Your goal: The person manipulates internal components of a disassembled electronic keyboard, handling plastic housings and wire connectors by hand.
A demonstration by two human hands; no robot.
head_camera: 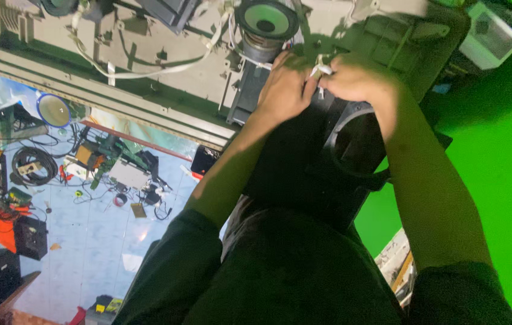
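Note:
My left hand (284, 87) and my right hand (357, 78) meet at the top edge of a black speaker box (322, 162) that rests against my lap. Both pinch a small bundle of white wires (321, 71) between their fingertips. Just above my left hand sits a round loudspeaker (266, 21) with a pale green cone. It is mounted on a large grey plastic chassis (147, 66), across which white cables (147, 71) run. The wire ends are hidden under my fingers.
A pale tiled floor (93, 235) at the left is strewn with circuit boards, coiled black cables, hand tools, a round magnifier (54, 110) and a small black box (31, 237). A white boxy device (492, 35) lies at the top right on a green surface (497, 150).

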